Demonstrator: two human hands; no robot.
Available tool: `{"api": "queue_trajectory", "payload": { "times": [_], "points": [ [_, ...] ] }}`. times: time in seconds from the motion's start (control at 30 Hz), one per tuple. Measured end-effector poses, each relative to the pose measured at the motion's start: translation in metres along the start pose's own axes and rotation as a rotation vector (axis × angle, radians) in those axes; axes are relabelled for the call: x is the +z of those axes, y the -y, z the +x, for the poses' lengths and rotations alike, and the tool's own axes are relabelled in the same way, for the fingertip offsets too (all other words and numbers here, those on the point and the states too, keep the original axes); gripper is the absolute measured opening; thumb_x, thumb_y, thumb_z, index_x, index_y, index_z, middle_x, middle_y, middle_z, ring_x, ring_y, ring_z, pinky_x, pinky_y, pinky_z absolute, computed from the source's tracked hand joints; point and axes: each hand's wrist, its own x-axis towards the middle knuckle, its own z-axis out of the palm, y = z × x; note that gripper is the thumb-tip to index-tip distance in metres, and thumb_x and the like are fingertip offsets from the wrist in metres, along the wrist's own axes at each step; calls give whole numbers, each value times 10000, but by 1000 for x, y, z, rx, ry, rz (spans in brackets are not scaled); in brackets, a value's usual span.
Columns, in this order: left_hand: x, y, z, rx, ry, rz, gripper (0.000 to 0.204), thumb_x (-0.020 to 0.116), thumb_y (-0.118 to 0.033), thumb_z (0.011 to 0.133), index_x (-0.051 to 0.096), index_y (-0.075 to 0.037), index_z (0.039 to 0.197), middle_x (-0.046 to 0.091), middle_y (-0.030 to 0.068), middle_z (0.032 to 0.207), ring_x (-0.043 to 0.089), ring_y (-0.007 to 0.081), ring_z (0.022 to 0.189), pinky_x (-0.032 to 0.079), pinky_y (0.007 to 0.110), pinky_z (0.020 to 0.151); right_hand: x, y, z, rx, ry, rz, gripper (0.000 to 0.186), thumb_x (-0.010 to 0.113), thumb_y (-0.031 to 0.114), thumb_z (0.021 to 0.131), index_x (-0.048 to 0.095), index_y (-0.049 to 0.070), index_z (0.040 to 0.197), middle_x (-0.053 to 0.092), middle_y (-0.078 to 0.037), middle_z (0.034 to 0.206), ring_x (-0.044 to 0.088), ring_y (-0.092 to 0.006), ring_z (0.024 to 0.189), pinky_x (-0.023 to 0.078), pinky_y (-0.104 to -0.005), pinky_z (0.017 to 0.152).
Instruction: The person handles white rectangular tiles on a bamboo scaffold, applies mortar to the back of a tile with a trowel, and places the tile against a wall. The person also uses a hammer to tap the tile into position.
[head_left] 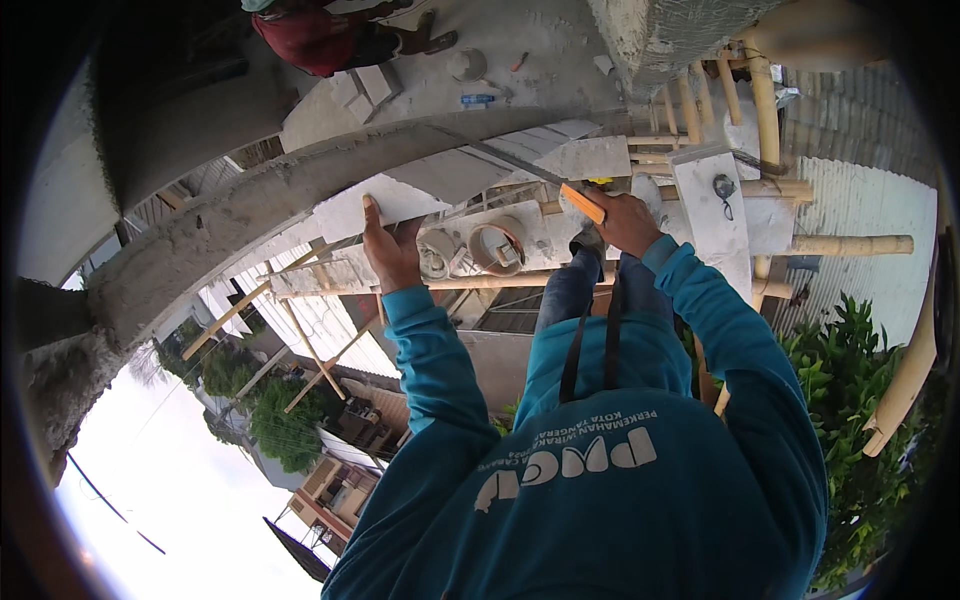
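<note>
My left hand (393, 245) grips the near edge of a pale grey block (385, 200), its thumb on the upper face and the fingers mostly hidden beneath. My right hand (630, 225) is closed round the orange handle of a handsaw (583, 203). The saw's long dark blade reaches away to the upper left, across the row of pale blocks (450, 175) along the concrete ledge. Whether its teeth are in a block, I cannot tell. Between my hands and lower down, two round buckets (497, 248) with grey residue stand on the scaffold boards.
Bamboo poles (850, 244) form the scaffold under my feet. A pale board (712, 215) with a small dark object lies at right. Beyond the curved concrete beam (230, 205), a person in a red top (305, 40) is near loose blocks (372, 88). Rooftops and trees lie far below on the left.
</note>
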Motion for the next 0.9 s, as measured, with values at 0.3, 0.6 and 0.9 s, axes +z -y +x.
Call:
{"api": "queue_trajectory", "payload": {
  "times": [0.3, 0.6, 0.9],
  "points": [
    [0, 1, -5, 2, -47, 8, 510, 609, -403, 951, 521, -17, 1274, 559, 161, 1226, 575, 328, 1127, 547, 505, 909, -28, 5, -36, 83, 61, 34, 595, 664, 136, 786, 491, 141, 1356, 659, -191, 728, 663, -394, 711, 534, -495, 723],
    [10, -4, 0, 4, -80, 15, 516, 605, -383, 956, 505, -3, 1291, 554, 169, 1235, 570, 328, 1129, 544, 515, 893, 12, 20, 18, 26, 3, -54, 559, 660, 115, 791, 477, 95, 1319, 687, -169, 809, 675, -369, 771, 527, -489, 676],
    [3, -1, 0, 12, -5, -9, 509, 617, -383, 951, 506, -10, 1280, 560, 174, 1221, 569, 335, 1119, 533, 536, 898, 9, 28, 16, 14, -33, -23, 434, 638, 94, 801, 504, 86, 1214, 679, -175, 779, 673, -370, 721, 521, -494, 661]
  ]
}}
